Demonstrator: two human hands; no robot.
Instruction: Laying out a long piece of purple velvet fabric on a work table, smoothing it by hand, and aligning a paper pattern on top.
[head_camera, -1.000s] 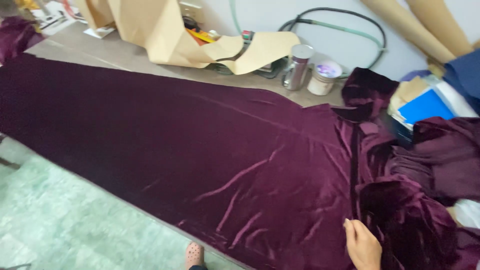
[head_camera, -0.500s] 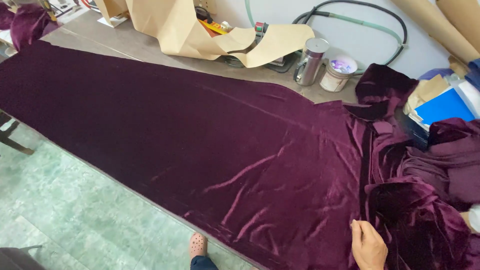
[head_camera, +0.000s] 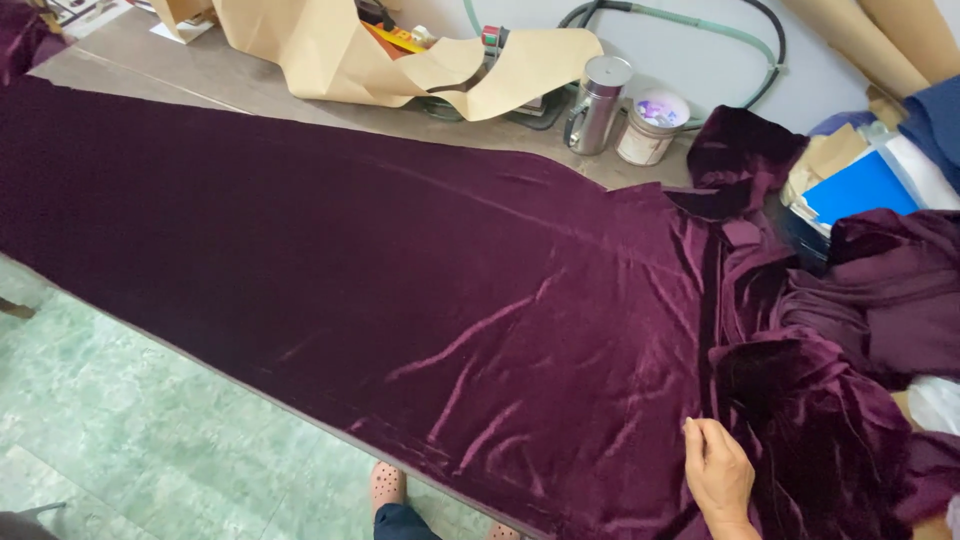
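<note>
Upper middle of the frame: tan paper sheets (head_camera: 400, 60), a steel lidded mug (head_camera: 597, 105), a white tub (head_camera: 652, 128); blue folders (head_camera: 858, 188) far right, perhaps plastic; green floor (head_camera: 150, 430) lower left

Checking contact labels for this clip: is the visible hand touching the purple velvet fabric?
Touching. The head view shows the hand lying on the purple velvet fabric, its fingers pressed into the cloth with no gap visible.

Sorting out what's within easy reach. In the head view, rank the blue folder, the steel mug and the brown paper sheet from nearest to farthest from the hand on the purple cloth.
1. Blue folder, up and right of the hand, at the table's right end.
2. Steel mug, straight beyond the purple cloth, by the wall.
3. Brown paper sheet, far back left.
</note>
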